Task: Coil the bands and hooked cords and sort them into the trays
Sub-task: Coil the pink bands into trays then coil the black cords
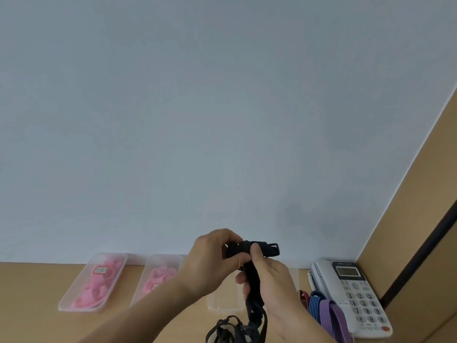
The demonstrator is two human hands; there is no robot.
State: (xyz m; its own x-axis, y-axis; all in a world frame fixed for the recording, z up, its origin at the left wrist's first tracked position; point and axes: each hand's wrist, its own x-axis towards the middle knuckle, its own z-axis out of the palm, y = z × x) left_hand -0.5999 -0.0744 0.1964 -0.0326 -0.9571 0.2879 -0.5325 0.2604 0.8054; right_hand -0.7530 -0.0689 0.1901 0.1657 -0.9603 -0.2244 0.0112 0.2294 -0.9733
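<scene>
Both hands are raised above the light wooden desk (pixel 37 293), in front of a plain pale blue-grey wall (pixel 197 120), and share one black elastic cord with a flat black hook at its end (pixel 253 276). The left hand (pixel 210 258) has its fingers curled round the bunched upper part of the cord. The right hand (pixel 269 280) pinches the cord with its thumb on top, just beside the left hand, and the hook pokes out to the right above that thumb. The rest of the cord hangs down past the right palm into a loose black tangle of cords (pixel 227 330) at the lower edge of the view. A row of three clear rectangular plastic trays stands against the wall. The left tray (pixel 71 297) holds coiled pink bands (pixel 101 280) and a small red-and-white label. The middle tray (pixel 150 263) also holds pink bands (pixel 160 276), and the left forearm hides its right side. The third tray (pixel 222 303) lies behind the hands, so only its near corner shows, with nothing seen in that corner. To the right lie a red band (pixel 304 297), a blue-and-white striped band (pixel 315 305) and a purple band (pixel 333 315), close against a white desk telephone with a keypad (pixel 353 293). A tan wooden partition (pixel 408 219) closes off the right side.
</scene>
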